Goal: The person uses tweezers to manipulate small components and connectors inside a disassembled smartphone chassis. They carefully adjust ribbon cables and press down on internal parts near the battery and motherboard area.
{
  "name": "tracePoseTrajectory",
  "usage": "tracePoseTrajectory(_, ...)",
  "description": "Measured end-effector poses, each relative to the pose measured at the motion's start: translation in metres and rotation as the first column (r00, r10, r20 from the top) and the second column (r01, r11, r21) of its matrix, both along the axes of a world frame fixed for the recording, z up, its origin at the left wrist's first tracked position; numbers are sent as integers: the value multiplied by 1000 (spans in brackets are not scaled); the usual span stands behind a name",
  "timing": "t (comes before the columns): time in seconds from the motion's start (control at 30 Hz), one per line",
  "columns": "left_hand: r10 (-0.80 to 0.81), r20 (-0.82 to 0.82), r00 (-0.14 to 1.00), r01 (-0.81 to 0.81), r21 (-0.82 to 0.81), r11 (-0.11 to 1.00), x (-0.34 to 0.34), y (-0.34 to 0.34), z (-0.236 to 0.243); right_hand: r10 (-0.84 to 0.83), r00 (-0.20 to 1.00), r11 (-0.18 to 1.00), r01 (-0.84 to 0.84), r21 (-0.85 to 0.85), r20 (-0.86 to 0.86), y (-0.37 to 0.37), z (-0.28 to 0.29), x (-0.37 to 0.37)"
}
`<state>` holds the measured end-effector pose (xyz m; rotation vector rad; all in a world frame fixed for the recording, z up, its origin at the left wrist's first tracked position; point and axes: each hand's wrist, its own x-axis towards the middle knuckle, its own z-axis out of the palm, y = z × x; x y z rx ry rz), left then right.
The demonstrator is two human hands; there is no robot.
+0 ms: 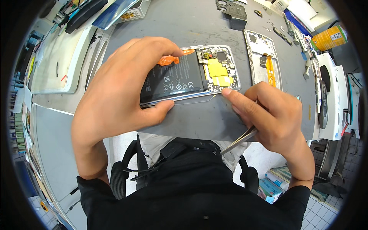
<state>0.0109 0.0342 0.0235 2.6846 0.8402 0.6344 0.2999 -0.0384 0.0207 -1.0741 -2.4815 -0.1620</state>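
Observation:
An opened smartphone [174,78] lies on the grey bench mat, its black battery, orange pull tab [168,60] and yellow-covered circuit board [217,71] showing. My left hand [111,86] is wrapped over its left end, thumb on the near edge and fingers on the far side. Beside the near edge a thin pale cable [196,102] hangs loose, its end close to the board's corner. The index fingertip of my right hand [270,113] is at that corner, apparently touching the frame. Metal tweezers [240,140] are tucked in the same hand, tips pointing toward my lap.
A second phone frame [256,57] with an orange flex cable lies right of the phone. Dark plastic parts [234,13] sit at the back. Screwdrivers [293,28] and a yellow can [329,38] line the right side. A white flat panel [57,65] stands at left.

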Motion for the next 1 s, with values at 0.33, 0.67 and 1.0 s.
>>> tracePoseTrajectory(0.33,139,13,990,-140,64,988,27,-13,-3,1,998,999,-3,41,69,7,4,-11)
tracePoseTrajectory(0.67,193,52,980,-196,50,979,33,-17,-8,-15,992,998,6,66,126,6,6,-14)
tracePoseTrajectory(1.0,247,85,965,-253,73,965,42,-19,-11,-15,988,993,-4,117,154,6,4,-14)
